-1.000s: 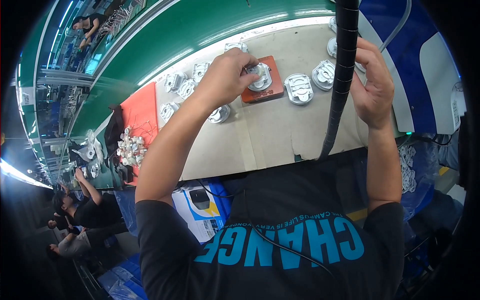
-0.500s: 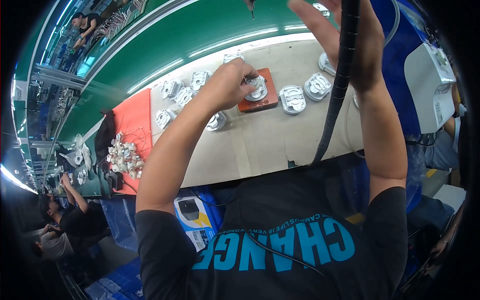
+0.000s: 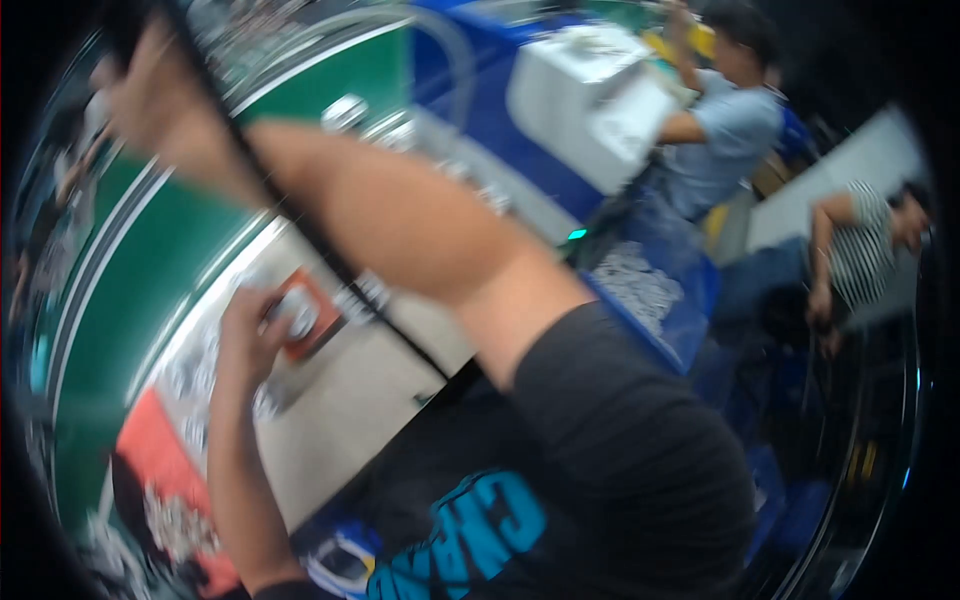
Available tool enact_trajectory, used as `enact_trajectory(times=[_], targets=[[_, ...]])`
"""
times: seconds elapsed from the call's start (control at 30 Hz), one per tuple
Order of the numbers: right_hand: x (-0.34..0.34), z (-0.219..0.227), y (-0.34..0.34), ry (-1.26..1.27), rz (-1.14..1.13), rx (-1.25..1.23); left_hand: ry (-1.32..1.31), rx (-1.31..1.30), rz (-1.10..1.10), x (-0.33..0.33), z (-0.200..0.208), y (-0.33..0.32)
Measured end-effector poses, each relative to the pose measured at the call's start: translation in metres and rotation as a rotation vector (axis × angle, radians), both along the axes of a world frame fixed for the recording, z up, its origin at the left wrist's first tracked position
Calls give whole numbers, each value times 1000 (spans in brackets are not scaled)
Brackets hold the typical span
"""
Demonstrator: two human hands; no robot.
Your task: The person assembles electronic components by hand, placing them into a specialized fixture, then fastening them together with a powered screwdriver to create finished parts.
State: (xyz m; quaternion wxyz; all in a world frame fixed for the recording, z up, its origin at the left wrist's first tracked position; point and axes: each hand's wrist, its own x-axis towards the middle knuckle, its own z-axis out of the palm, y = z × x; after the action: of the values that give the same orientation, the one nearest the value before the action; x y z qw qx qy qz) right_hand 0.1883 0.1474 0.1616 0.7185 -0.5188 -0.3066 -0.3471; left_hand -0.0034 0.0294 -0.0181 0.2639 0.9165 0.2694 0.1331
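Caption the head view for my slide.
Left hand at a white part on a red block, right hand at upper left, amid motion blur.

Heavy blur on my head view. I see left hand (image 3: 248,328) at white part (image 3: 297,312) on red-brown block (image 3: 326,320); can't tell if fingers touch. Right hand (image 3: 165,105) raised to upper left, arm crossing behind black tube (image 3: 405,338). Coral mat (image 3: 158,440) lower left, small pale pieces (image 3: 180,522) on it. I make out co-worker in light-blue shirt (image 3: 738,125), another in stripes (image 3: 865,245).
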Motion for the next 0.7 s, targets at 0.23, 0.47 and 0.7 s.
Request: enact_trajectory(times=[0.23, 0.47, 0.7], targets=[[9, -2, -119, -146, 833, -229, -94, -46, -17, 2, 2, 11], [-1, -15, -189, 46, 895, -258, -24, -129, 50, 22, 22, -11], [1, -55, -182, -119, 930, -157, -59, -230, 64, 27, 7, -12]])
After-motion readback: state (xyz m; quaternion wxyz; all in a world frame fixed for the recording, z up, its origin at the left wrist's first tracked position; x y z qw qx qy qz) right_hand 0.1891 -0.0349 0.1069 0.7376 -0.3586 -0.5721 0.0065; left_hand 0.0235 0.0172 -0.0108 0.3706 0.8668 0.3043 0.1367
